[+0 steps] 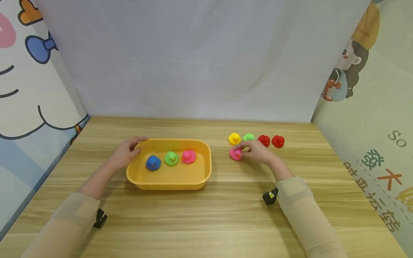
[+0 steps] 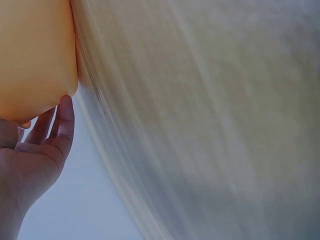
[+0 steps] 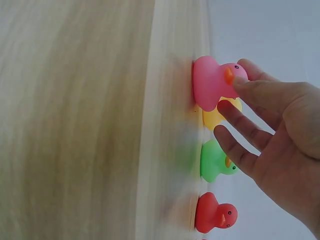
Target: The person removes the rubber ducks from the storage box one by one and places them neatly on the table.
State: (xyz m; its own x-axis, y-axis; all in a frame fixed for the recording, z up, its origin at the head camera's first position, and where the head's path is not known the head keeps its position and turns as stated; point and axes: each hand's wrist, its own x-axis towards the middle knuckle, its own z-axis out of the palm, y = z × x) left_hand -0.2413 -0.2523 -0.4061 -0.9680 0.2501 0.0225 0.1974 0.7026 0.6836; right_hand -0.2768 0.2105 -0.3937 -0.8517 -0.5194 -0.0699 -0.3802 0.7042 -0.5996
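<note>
My right hand [image 1: 256, 151] pinches the head of a pink rubber duck [image 1: 235, 154] between thumb and forefinger. In the right wrist view this pink duck [image 3: 206, 84] sits upright at the tabletop, and the other fingers spread out beside it. My left hand [image 1: 124, 152] holds the left end of an orange-yellow plastic basin [image 1: 174, 187] at its far corner. The left wrist view shows fingertips [image 2: 66, 102] against the basin's outer wall [image 2: 37, 55]. Inside the basin stand a blue duck [image 1: 153, 163], a green duck [image 1: 171, 158] and another pink duck [image 1: 189, 157].
Behind the right hand, a yellow duck [image 1: 234, 138], a green duck [image 1: 248, 137] and two red ducks, one at the row's right end [image 1: 278, 141], line the wooden table [image 1: 206, 222]. A white cloth [image 1: 193, 64] hangs along the back edge, with printed panels at both sides.
</note>
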